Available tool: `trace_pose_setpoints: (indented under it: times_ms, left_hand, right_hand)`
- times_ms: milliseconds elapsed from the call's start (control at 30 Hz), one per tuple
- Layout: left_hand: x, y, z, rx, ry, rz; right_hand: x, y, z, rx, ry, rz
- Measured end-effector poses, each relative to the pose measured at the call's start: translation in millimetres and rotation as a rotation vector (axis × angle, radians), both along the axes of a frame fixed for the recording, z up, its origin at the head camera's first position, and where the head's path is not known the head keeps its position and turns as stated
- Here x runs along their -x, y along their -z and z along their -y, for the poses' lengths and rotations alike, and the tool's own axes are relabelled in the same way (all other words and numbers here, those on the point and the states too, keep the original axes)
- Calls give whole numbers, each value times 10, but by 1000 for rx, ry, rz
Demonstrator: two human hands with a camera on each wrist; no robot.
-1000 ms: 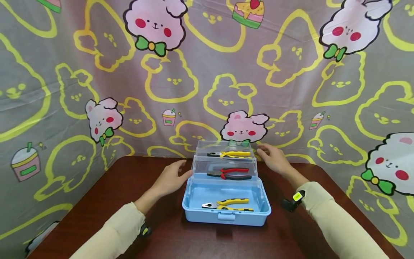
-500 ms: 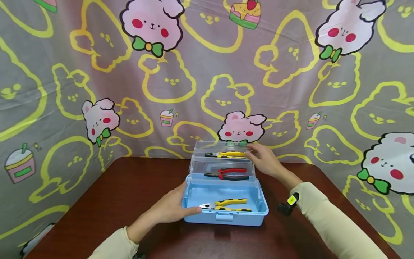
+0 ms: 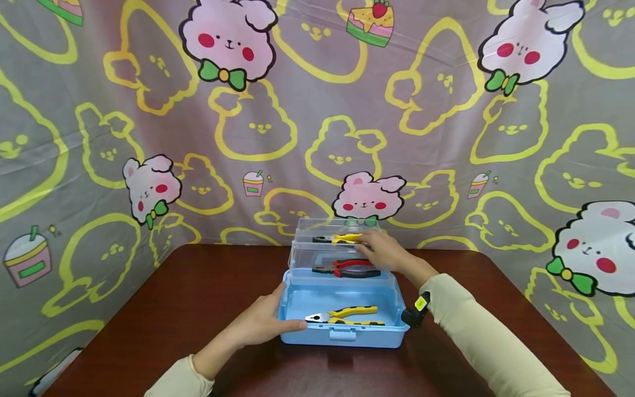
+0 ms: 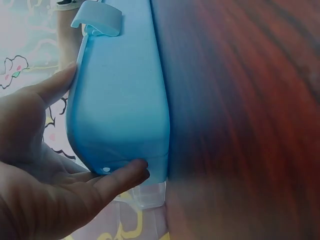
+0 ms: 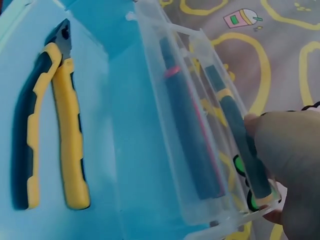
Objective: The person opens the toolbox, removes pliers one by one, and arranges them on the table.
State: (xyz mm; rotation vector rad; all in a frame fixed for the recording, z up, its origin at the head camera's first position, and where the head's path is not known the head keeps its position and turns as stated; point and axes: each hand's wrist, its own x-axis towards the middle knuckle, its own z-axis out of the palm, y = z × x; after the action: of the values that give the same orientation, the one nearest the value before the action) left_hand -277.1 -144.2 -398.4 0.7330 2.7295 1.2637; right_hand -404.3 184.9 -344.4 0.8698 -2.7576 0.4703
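A light-blue toolbox (image 3: 369, 338) stands on the table with its tiered clear trays folded out behind. My left hand (image 3: 253, 322) holds its front left corner, thumb over the front rim and fingers along the side wall (image 4: 120, 115). Over the top tray, my right hand (image 3: 384, 251) grips the handles of yellow-and-black pliers (image 3: 342, 238), fingertips at the handle ends; the hand partly hides them. Red-and-black pliers (image 3: 354, 273) lie in the middle tray. Another pair of yellow-and-black pliers (image 5: 75, 150) lies in the box's blue bottom.
The dark red-brown table (image 3: 198, 286) extends on both sides of the toolbox. A patterned curtain (image 3: 263, 204) hangs close behind it. The front latch (image 3: 342, 334) sticks out below the rim.
My left hand has come down from beside the trays to the box's front left corner. My right hand has moved left onto the top tray's pliers. The pliers stay in place.
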Motion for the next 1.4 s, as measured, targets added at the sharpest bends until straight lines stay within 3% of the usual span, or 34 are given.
trace_pose_setpoints:
  times_ms: [200,367,467,767,1133,1400]
  left_hand:
    - [8,-6,13,-1,-12,30]
    - [14,2,14,1,-10,27]
    - [7,-1,13,6,-11,24]
    - [7,6,7,3,-6,19]
    - [41,23,14,4,-12,6]
    - [39,22,13,8,-22,32]
  right_hand:
    - [29,-107,41,-33,-59,-26]
    - [89,-182,41,11,-70,128]
    - [114,-214,29,66,-33,188]
    - [80,-198,16,212,107,197]
    - [-36,-85,-62,290,137,14]
    - [-120,-41,-247,328,156,-54]
